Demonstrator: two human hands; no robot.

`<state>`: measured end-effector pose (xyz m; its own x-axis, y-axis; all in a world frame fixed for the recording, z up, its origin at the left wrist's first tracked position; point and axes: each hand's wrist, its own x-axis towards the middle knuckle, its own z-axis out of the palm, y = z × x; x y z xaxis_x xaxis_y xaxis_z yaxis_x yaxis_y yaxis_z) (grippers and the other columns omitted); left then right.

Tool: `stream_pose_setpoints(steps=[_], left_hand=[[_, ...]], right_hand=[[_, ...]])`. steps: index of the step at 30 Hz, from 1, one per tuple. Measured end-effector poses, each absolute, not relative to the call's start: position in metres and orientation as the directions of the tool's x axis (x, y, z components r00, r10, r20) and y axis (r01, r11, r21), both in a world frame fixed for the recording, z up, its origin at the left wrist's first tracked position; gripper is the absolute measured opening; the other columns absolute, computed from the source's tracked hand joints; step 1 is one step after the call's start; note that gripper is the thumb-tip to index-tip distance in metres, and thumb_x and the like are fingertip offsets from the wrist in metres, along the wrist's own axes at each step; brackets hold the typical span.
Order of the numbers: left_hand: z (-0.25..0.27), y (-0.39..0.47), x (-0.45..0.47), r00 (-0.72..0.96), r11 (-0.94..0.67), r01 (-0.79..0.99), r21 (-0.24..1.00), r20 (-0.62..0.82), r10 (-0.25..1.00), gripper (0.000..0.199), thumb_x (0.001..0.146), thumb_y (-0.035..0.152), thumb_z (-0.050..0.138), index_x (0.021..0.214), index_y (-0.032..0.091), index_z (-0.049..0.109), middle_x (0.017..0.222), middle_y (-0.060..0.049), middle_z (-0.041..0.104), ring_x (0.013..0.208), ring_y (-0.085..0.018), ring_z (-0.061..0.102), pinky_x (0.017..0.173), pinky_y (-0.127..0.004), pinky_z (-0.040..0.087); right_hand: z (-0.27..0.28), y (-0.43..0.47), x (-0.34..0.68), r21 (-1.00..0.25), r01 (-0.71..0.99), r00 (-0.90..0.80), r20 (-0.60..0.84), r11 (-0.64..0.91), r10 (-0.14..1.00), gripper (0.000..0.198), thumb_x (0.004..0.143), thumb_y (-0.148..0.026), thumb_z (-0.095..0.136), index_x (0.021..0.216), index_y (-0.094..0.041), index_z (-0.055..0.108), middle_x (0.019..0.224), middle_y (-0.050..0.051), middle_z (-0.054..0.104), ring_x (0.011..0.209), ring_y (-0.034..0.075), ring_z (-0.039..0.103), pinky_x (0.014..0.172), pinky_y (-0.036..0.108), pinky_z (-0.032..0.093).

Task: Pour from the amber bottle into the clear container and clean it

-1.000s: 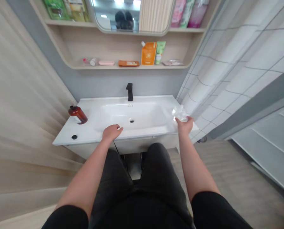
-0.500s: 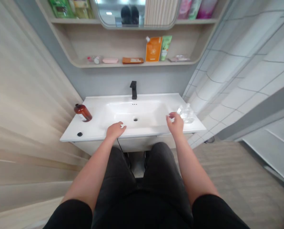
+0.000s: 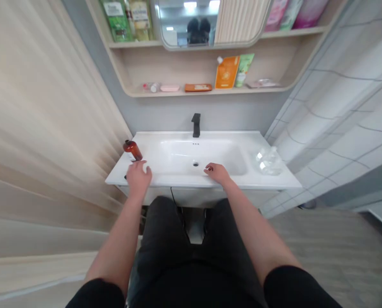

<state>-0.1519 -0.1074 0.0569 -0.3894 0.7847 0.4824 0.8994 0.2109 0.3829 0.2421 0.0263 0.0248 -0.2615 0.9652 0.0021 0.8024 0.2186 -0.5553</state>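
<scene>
My left hand [image 3: 139, 177] is open, thumb apart from the fingers, over the left end of the white counter. Its fingertips are close to an amber bottle [image 3: 133, 151] with a dark neck and a pale label; whether they touch it I cannot tell. A small black round piece [image 3: 125, 176] shows beside that hand, mostly hidden by it. Over the front of the white sink basin [image 3: 178, 164] is my right hand [image 3: 218, 173], its fingers loosely curled with a gap to the thumb and nothing visible in them. Clear, see-through containers [image 3: 270, 162] stand at the counter's right end.
A black faucet [image 3: 196, 125] rises behind the basin. Above it, a wall shelf [image 3: 165, 93] holds an orange pouch [image 3: 227, 72], a green tube [image 3: 244, 70] and small items, below a mirror [image 3: 191, 25]. A beige curtain [image 3: 50, 149] hangs left; white tiles [image 3: 345, 128] cover the right wall.
My left hand has moved left, from the basin's front edge to the amber bottle. My right hand has moved left, from beside the clear containers to the basin. The view has shifted left.
</scene>
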Motion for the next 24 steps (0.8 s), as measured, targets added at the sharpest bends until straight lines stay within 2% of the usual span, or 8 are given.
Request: stream_pose_setpoints(steps=[4, 8, 10, 12, 14, 17, 20, 24], left_hand=[[0.07, -0.134, -0.222, -0.522, 0.484, 0.853, 0.195, 0.313, 0.793, 0.066, 0.102, 0.041, 0.065, 0.162, 0.012, 0.066, 0.15, -0.03, 0.068, 0.136, -0.048, 0.069, 0.113, -0.06, 0.057], [0.065, -0.13, -0.251, -0.467, 0.445, 0.878, 0.176, 0.111, 0.877, 0.051, 0.094, 0.03, 0.068, 0.141, 0.014, 0.08, 0.132, -0.027, 0.078, 0.126, -0.046, 0.076, 0.109, -0.055, 0.06], [0.065, -0.123, -0.257, -0.456, 0.423, 0.873, 0.241, 0.102, 0.884, 0.032, 0.088, 0.025, 0.071, 0.114, 0.017, 0.087, 0.118, -0.022, 0.083, 0.123, -0.044, 0.077, 0.111, -0.053, 0.06], [0.071, -0.115, -0.261, -0.499, 0.425, 0.81, 0.405, 0.095, 0.862, 0.016, 0.085, 0.025, 0.075, 0.098, 0.02, 0.084, 0.097, -0.014, 0.083, 0.112, -0.04, 0.079, 0.11, -0.053, 0.061], [0.083, -0.107, -0.264, -0.586, 0.369, 0.639, 0.675, 0.117, 0.802, 0.015, 0.086, 0.028, 0.08, 0.098, 0.02, 0.08, 0.083, -0.006, 0.076, 0.097, -0.032, 0.078, 0.105, -0.051, 0.064], [0.109, -0.09, -0.267, -0.694, -0.012, 0.292, 0.956, 0.221, 0.685, 0.028, 0.089, 0.026, 0.082, 0.113, 0.017, 0.071, 0.09, 0.001, 0.07, 0.089, -0.019, 0.073, 0.102, -0.045, 0.068], [0.133, -0.066, -0.267, -0.719, -0.239, 0.192, 0.952, 0.302, 0.626, 0.031, 0.094, 0.019, 0.08, 0.12, 0.014, 0.065, 0.102, 0.001, 0.068, 0.097, -0.015, 0.073, 0.107, -0.042, 0.067], [0.146, -0.031, -0.266, -0.741, -0.076, 0.395, 0.916, 0.366, 0.563, 0.021, 0.1, 0.013, 0.078, 0.117, 0.009, 0.066, 0.101, 0.0, 0.071, 0.096, -0.015, 0.068, 0.107, -0.04, 0.064]], right_hand=[[0.027, 0.027, 0.243, -0.592, 0.781, -0.237, 0.014, 0.199, 0.971, 0.022, 0.106, -0.036, 0.077, 0.122, -0.024, 0.087, 0.113, 0.007, 0.089, 0.103, 0.023, 0.081, 0.09, 0.029, 0.055], [0.026, 0.028, 0.24, -0.592, 0.783, -0.23, 0.012, 0.192, 0.973, 0.022, 0.105, -0.035, 0.079, 0.121, -0.023, 0.088, 0.113, 0.008, 0.089, 0.104, 0.025, 0.081, 0.09, 0.031, 0.055], [0.024, 0.027, 0.24, -0.596, 0.779, -0.225, 0.023, 0.194, 0.974, 0.022, 0.104, -0.035, 0.079, 0.121, -0.023, 0.088, 0.113, 0.008, 0.089, 0.105, 0.026, 0.081, 0.091, 0.031, 0.056], [0.023, 0.027, 0.242, -0.609, 0.77, -0.213, 0.035, 0.19, 0.976, 0.021, 0.104, -0.034, 0.079, 0.12, -0.024, 0.088, 0.113, 0.008, 0.089, 0.106, 0.026, 0.081, 0.092, 0.032, 0.056], [0.023, 0.026, 0.243, -0.634, 0.751, -0.2, 0.049, 0.185, 0.979, 0.02, 0.104, -0.033, 0.078, 0.119, -0.023, 0.088, 0.113, 0.009, 0.089, 0.108, 0.027, 0.081, 0.094, 0.033, 0.057], [0.023, 0.026, 0.245, -0.671, 0.719, -0.18, 0.07, 0.18, 0.981, 0.017, 0.104, -0.031, 0.078, 0.115, -0.023, 0.088, 0.114, 0.009, 0.089, 0.11, 0.027, 0.082, 0.096, 0.034, 0.059], [0.024, 0.026, 0.246, -0.698, 0.694, -0.165, 0.083, 0.176, 0.983, 0.015, 0.102, -0.03, 0.078, 0.111, -0.024, 0.088, 0.111, 0.009, 0.089, 0.107, 0.027, 0.082, 0.097, 0.035, 0.06], [0.022, 0.027, 0.247, -0.717, 0.675, -0.149, 0.098, 0.174, 0.984, 0.012, 0.101, -0.03, 0.078, 0.106, -0.025, 0.087, 0.109, 0.008, 0.089, 0.105, 0.027, 0.082, 0.098, 0.035, 0.061]])
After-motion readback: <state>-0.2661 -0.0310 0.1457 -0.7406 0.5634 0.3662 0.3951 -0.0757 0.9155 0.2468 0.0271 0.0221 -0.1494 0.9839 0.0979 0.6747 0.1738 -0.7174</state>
